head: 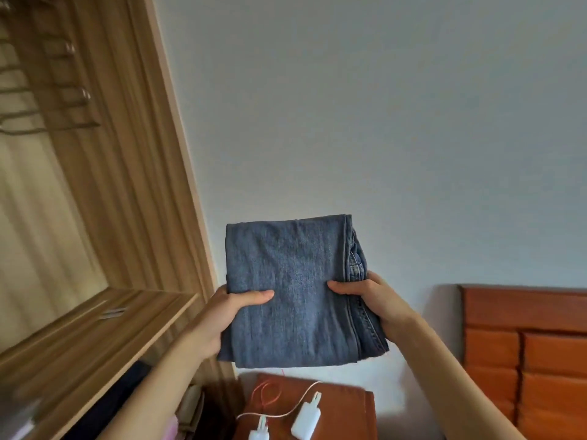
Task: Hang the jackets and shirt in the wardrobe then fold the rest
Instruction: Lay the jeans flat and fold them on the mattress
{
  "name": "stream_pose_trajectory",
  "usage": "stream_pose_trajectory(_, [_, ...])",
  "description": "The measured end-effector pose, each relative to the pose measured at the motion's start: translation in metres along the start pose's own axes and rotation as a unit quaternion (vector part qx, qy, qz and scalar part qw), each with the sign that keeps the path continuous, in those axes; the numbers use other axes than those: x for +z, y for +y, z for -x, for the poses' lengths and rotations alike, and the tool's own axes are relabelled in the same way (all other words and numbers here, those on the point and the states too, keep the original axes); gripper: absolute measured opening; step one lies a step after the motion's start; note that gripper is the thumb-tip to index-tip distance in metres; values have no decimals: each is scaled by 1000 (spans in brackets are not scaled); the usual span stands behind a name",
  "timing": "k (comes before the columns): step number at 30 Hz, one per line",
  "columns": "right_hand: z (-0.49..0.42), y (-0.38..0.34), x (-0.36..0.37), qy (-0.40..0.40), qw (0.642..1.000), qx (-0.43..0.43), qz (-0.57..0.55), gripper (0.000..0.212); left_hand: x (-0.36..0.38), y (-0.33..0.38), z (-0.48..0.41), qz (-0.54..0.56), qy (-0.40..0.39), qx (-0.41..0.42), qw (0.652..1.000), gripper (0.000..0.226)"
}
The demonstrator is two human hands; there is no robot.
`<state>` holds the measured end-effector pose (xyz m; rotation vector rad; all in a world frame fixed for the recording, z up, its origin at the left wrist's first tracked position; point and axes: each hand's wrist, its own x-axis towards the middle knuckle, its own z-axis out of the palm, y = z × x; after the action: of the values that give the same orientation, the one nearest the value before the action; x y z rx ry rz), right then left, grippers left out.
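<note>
Jeans (295,290) folded into a chunky blue rectangle, held up in the air in front of the pale wall (381,106), just right of the wardrobe (152,185) opening. The seam and layered edges all stack on the right side. The flat face points toward the camera.

Left hand (219,315) grips the lower left edge, thumb laid across the front of the denim and the fingers tucked behind where I can't see them. Right hand (378,300) does the same on the right edge, thumb on the front, fingers wrapped round the stacked seams. So both are clamped on the bundle.

The wardrobe is light wood. There's a wooden shelf (95,328) at about the height of the hands and some bare hangers (47,90) higher up, pretty blurry. Something dark (111,404) sits under the shelf, can't tell what.

Below the jeans is a reddish-brown bedside table (349,404) with two white chargers (306,420) and a white cable (286,411) on top. Off to the right is an orange-brown headboard (524,344).
</note>
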<state>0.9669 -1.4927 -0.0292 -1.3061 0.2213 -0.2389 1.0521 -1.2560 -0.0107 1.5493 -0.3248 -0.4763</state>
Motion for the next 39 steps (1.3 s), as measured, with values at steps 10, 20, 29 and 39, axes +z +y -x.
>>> stream_pose_trajectory(10, [-140, 46, 114, -190, 979, 72, -14, 39, -114, -14, -22, 37, 202, 9, 979, 60])
stream_pose_trajectory(20, [-230, 79, 239, -352, 929, 114, 12, 41, -201, -14, -18, 54, 371, 6, 927, 64])
stream_pose_trajectory(29, [-264, 149, 380, -414, 897, 153, 39, 32, -314, -44, 5, 25, 492, -9, 870, 69])
stream_pose_trajectory(39, [-266, 266, 568, -452, 866, 162, 139, 48, -491, -109, 43, -91, 613, -71, 781, 61])
